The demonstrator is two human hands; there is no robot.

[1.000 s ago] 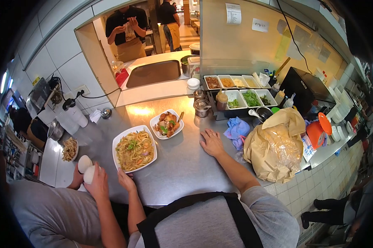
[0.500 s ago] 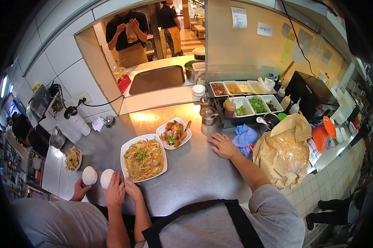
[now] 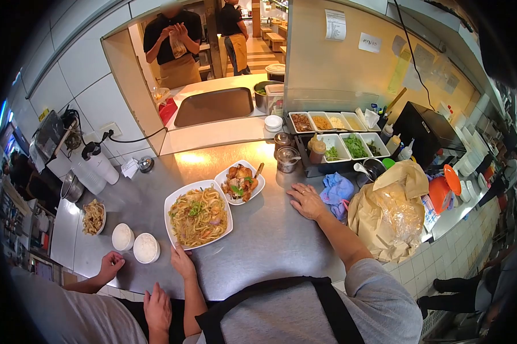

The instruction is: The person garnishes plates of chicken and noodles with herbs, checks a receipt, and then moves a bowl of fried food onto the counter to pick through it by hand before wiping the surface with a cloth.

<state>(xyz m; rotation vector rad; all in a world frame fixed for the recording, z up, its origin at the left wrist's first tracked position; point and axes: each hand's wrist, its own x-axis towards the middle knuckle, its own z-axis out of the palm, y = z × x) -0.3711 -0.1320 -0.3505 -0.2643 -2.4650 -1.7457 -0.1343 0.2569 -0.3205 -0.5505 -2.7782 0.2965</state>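
Drawn back since the earlier frame: co-worker's hands (image 3: 111,265), now clear of both rice bowls (image 3: 149,260). Has the left hand (image 3: 183,264) at seven o'clock of the noodles (image 3: 198,215), fingers fairly straight at the rim of their plate (image 3: 226,230); cannot tell whether gripping it. Rests the right hand (image 3: 307,202) flat on the surface (image 3: 264,246), at three o'clock of the noodles, fingers lightly spread, holding nothing. Close by the noodles at two o'clock: meat (image 3: 239,183). At eight: rice bowls, side by side. From the right hand, just beside at three: blue cloth (image 3: 336,192); farther, paper bag (image 3: 364,221); at one: greens (image 3: 354,146).
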